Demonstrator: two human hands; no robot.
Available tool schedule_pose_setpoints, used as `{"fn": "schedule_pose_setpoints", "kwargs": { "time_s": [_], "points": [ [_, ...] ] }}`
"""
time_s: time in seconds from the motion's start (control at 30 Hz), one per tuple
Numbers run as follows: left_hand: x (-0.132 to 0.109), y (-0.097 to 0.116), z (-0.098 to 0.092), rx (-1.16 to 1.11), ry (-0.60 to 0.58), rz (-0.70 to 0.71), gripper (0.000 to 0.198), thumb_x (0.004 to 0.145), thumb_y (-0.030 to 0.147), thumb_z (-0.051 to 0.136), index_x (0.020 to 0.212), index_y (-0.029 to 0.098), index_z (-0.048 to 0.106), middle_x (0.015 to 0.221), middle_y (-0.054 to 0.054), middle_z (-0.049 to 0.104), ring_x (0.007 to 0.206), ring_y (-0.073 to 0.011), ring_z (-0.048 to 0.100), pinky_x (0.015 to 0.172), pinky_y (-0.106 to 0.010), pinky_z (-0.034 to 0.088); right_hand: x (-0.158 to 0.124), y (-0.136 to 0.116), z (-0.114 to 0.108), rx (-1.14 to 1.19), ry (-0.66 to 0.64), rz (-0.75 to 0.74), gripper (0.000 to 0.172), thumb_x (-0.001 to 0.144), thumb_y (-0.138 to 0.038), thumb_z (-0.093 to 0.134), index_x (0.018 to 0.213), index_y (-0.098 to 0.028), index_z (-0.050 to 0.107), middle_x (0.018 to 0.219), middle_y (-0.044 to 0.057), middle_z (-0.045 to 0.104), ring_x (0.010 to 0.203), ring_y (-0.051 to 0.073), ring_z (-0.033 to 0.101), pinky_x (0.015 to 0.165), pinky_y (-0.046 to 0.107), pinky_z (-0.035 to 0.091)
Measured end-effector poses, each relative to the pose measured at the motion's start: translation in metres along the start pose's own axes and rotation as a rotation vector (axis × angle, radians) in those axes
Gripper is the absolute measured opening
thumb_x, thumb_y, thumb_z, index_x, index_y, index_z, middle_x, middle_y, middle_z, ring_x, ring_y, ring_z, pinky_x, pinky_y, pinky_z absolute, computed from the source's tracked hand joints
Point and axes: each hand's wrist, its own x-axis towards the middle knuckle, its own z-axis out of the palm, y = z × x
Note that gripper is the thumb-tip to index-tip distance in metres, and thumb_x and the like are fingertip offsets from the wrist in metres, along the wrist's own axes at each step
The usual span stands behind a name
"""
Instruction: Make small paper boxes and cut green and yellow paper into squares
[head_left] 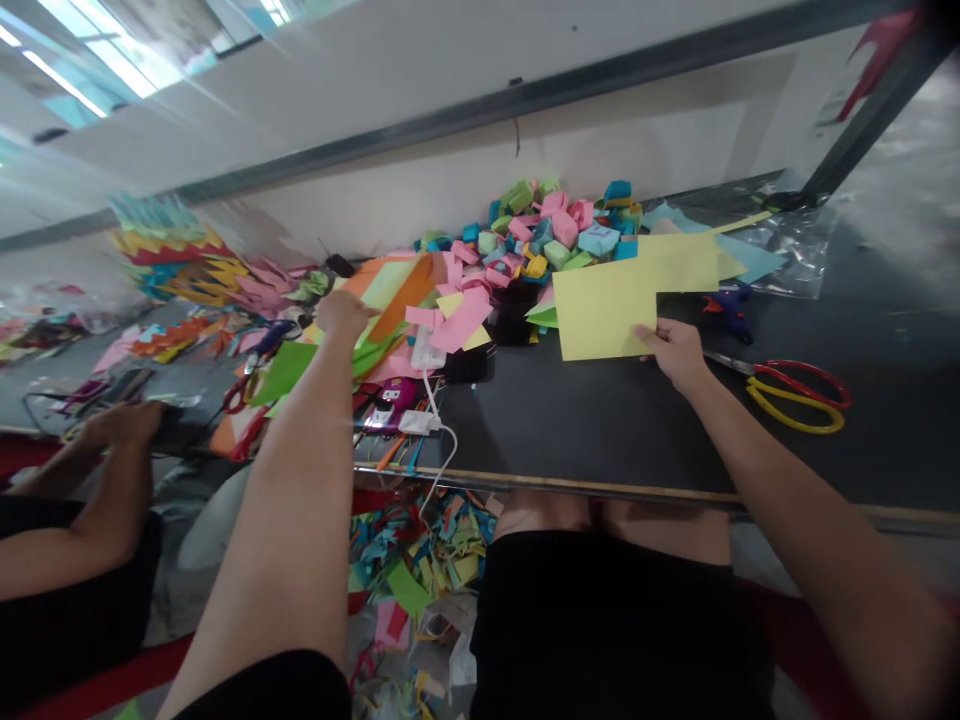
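Holding yellow paper [600, 310], one corner covered

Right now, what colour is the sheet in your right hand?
Pale yellow; the sheet shows best in the head view.

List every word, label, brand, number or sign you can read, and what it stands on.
No words, labels, brands, numbers or signs are legible.
Purple object near the table edge: pale patches, too blurred to tell whether they are print.
Yellow paper sheet in the right hand: no lettering visible.
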Motion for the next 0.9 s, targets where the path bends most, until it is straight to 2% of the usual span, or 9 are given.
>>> {"fn": "schedule_pose_setpoints", "kwargs": {
  "time_s": [0.07, 0.13, 0.23, 0.4, 0.53, 0.6, 0.67, 0.8, 0.9],
  "points": [
    [-0.004, 0.012, -0.009, -0.009, 0.029, -0.006, 0.031, 0.100, 0.037, 0.065, 0.107, 0.008, 0.074, 0.113, -0.014, 0.076, 0.115, -0.0311, 0.068, 0.099, -0.041, 0.054, -0.001, 0.000, 0.002, 0.016, -0.003, 0.011, 0.041, 0.065, -0.054, 0.089, 0.083, -0.019, 0.076, 0.074, 0.006, 0.076, 0.059, 0.018, 0.066, 0.045, 0.030, 0.053],
    [-0.010, 0.030, -0.019, -0.045, 0.065, 0.108, 0.026, 0.103, 0.030, 0.060, 0.119, 0.012, 0.071, 0.123, -0.007, 0.074, 0.119, -0.0247, 0.065, 0.103, -0.035, 0.050, -0.002, -0.001, 0.005, 0.057, -0.004, 0.006, 0.039, 0.066, -0.052, 0.089, 0.081, -0.020, 0.075, 0.066, 0.003, 0.072, 0.053, 0.016, 0.063, 0.042, 0.028, 0.051],
    [-0.034, 0.072, -0.031, -0.105, 0.089, 0.280, 0.025, 0.102, 0.028, 0.060, 0.120, 0.015, 0.070, 0.120, -0.004, 0.076, 0.115, -0.0219, 0.066, 0.099, -0.031, 0.049, -0.004, -0.008, 0.006, 0.184, 0.031, 0.000, 0.036, 0.066, -0.049, 0.091, 0.079, -0.019, 0.074, 0.061, 0.000, 0.068, 0.045, 0.011, 0.055, 0.038, 0.025, 0.047],
    [-0.113, 0.169, -0.036, -0.235, 0.007, 0.732, 0.025, 0.093, 0.014, 0.057, 0.111, 0.021, 0.073, 0.115, -0.005, 0.079, 0.106, -0.0225, 0.071, 0.087, -0.031, 0.051, -0.003, -0.026, -0.004, 0.603, 0.140, 0.106, 0.032, 0.065, -0.036, 0.091, 0.078, -0.021, 0.066, 0.072, -0.004, 0.069, 0.049, 0.006, 0.053, 0.038, 0.017, 0.042],
    [-0.176, 0.225, -0.023, -0.116, -0.199, 1.139, 0.018, 0.090, 0.016, 0.061, 0.099, 0.021, 0.075, 0.104, -0.005, 0.080, 0.095, -0.0216, 0.072, 0.074, -0.030, 0.047, 0.002, -0.031, -0.013, 0.710, 0.136, 0.152, 0.036, 0.068, -0.037, 0.090, 0.078, -0.023, 0.058, 0.074, -0.006, 0.066, 0.047, 0.004, 0.044, 0.037, 0.019, 0.034],
    [-0.199, 0.239, -0.014, -0.021, -0.317, 1.323, 0.014, 0.088, 0.014, 0.065, 0.092, 0.022, 0.076, 0.090, -0.003, 0.079, 0.088, -0.0203, 0.072, 0.069, -0.029, 0.044, 0.004, -0.030, -0.015, 0.695, 0.121, 0.131, 0.038, 0.071, -0.038, 0.088, 0.076, -0.024, 0.054, 0.071, -0.006, 0.064, 0.045, 0.004, 0.038, 0.038, 0.021, 0.031],
    [-0.217, 0.247, -0.006, 0.019, -0.347, 1.401, 0.014, 0.091, 0.016, 0.064, 0.093, 0.022, 0.076, 0.088, -0.004, 0.079, 0.087, -0.0210, 0.072, 0.067, -0.030, 0.042, 0.004, -0.027, -0.016, 0.694, 0.113, 0.102, 0.036, 0.077, -0.037, 0.085, 0.075, -0.025, 0.051, 0.070, -0.006, 0.062, 0.045, 0.005, 0.034, 0.041, 0.023, 0.032],
    [-0.240, 0.254, 0.005, -0.128, -0.397, 1.409, 0.020, 0.100, 0.022, 0.059, 0.110, 0.024, 0.076, 0.100, -0.006, 0.081, 0.092, -0.0225, 0.074, 0.068, -0.030, 0.045, 0.007, -0.021, -0.016, 0.688, 0.114, 0.070, 0.031, 0.081, -0.040, 0.080, 0.078, -0.026, 0.053, 0.078, -0.004, 0.067, 0.047, 0.006, 0.036, 0.045, 0.026, 0.036],
    [-0.244, 0.263, 0.016, -0.386, -0.556, 1.428, 0.017, 0.101, 0.030, 0.062, 0.108, 0.025, 0.076, 0.105, -0.004, 0.081, 0.096, -0.0205, 0.074, 0.080, -0.029, 0.050, 0.010, -0.015, -0.018, 0.585, 0.119, 0.032, 0.032, 0.080, -0.052, 0.077, 0.085, -0.026, 0.059, 0.088, 0.000, 0.072, 0.048, 0.008, 0.041, 0.043, 0.027, 0.038]
  ]
}}
